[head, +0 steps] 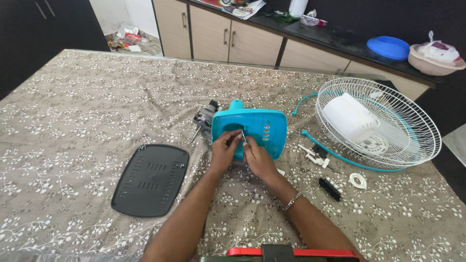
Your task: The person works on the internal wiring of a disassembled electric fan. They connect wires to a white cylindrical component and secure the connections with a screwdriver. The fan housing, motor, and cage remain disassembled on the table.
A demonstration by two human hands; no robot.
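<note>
Two hands meet at mid-bench, and I log the scene left to right. Far left, a black vented cover plate lies flat on the patterned cloth of the bench, apart from the work. My left hand is curled, its fingers at the opening of the turquoise fan housing, apparently steadying it. My right hand is pinched on a thin metal tool, tip toward the same opening. Behind the housing, the bare motor rests with its shaft outward. Right of centre, small white and black fittings lie loose. Far right, the white wire fan guard cradles a white motor cover.
</note>
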